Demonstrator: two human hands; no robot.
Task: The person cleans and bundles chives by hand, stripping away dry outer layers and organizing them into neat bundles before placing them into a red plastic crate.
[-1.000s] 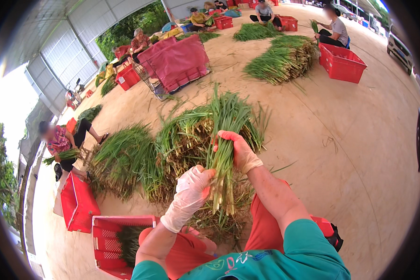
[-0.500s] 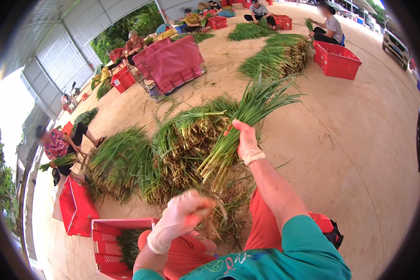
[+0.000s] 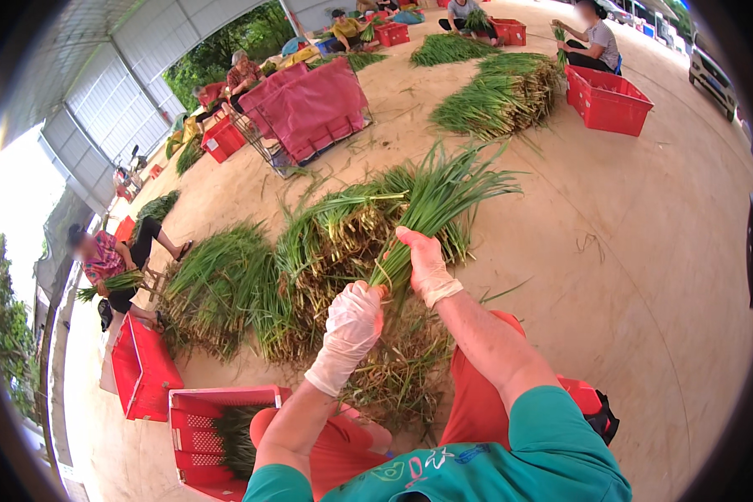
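A bunch of long green garlic chives [image 3: 448, 197] slants across the space before me, leaves up and to the right. Around its middle my right hand [image 3: 425, 263], in a thin pale glove, is closed. My left hand [image 3: 353, 322], gloved too, is closed at the lower stalk end, its fingers against the stalks; the stalk tips are hidden behind it. Just beyond lies a heap of chives [image 3: 335, 230] with brownish root ends toward me. Below the bunch, between my legs, loose dry trimmings [image 3: 397, 376] are piled on the floor.
At my lower left stands a red crate [image 3: 226, 393] with chives inside, beside another red crate [image 3: 146, 368]. More chives [image 3: 213, 284] lie further left, near a seated person [image 3: 109, 259]. Ahead stands a cart with red cloth [image 3: 309, 113]; other people sit by red crates [image 3: 609, 100] and chive piles.
My left hand has moved up and right from below the bunch to its stalk end, now closed there. The right hand has lowered slightly and shifted left with the bunch.
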